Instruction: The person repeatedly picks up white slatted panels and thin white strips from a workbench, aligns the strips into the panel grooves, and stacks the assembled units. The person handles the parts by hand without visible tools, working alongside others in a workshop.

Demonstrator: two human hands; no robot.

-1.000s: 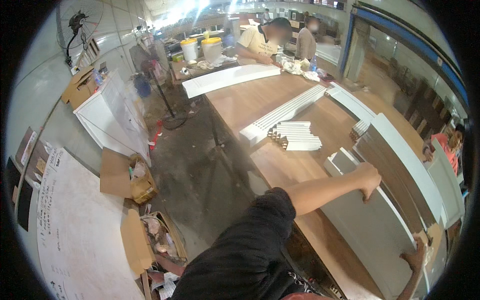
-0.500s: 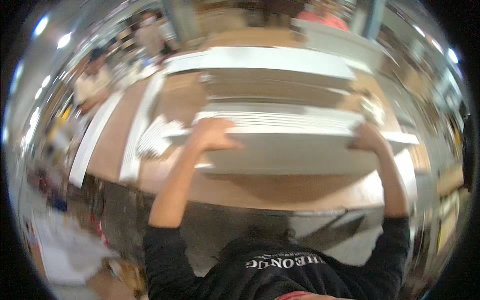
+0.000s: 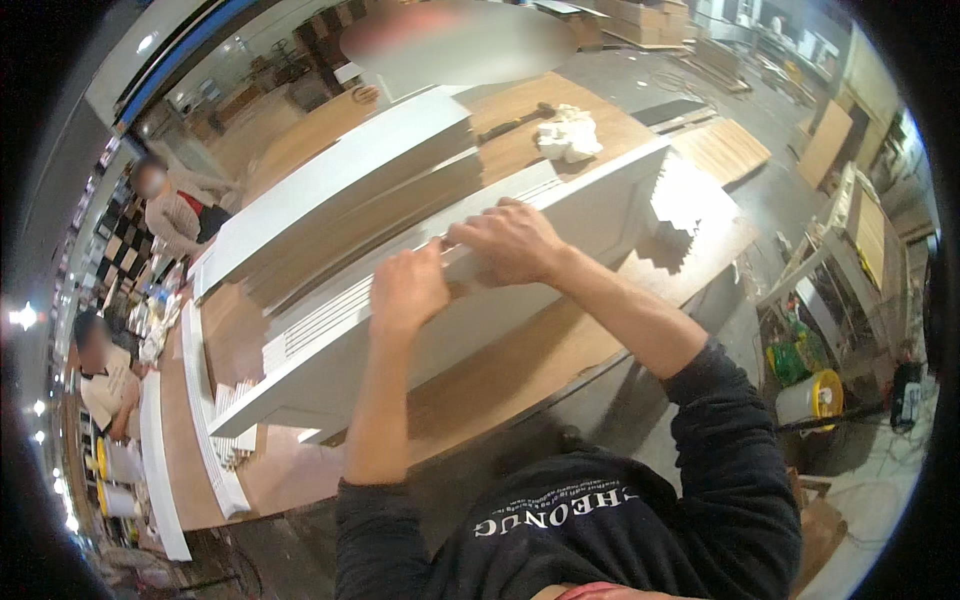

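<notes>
A long white panel (image 3: pixel 585 235) stands on its edge on the wooden workbench, running from lower left to upper right. Behind it, several more white panels (image 3: pixel 325 322) stand in a tight row, their edges showing as parallel lines. My left hand (image 3: pixel 410 288) is closed over the panel's top edge near its middle. Right beside it, my right hand (image 3: pixel 512 242) curls its fingers over the same edge. The fingertips of both hands are partly hidden.
A second stack of white boards (image 3: pixel 340 165) lies farther back. Beyond the panels are a hammer (image 3: pixel 518 122) and a crumpled white cloth (image 3: pixel 568 134). White strips (image 3: pixel 160 465) lie at the left. Two people are at the left; a blurred one is at the back.
My hands have come from wide apart on the panel to close together at its middle. The view has swung, so the panel now slants up to the right.
</notes>
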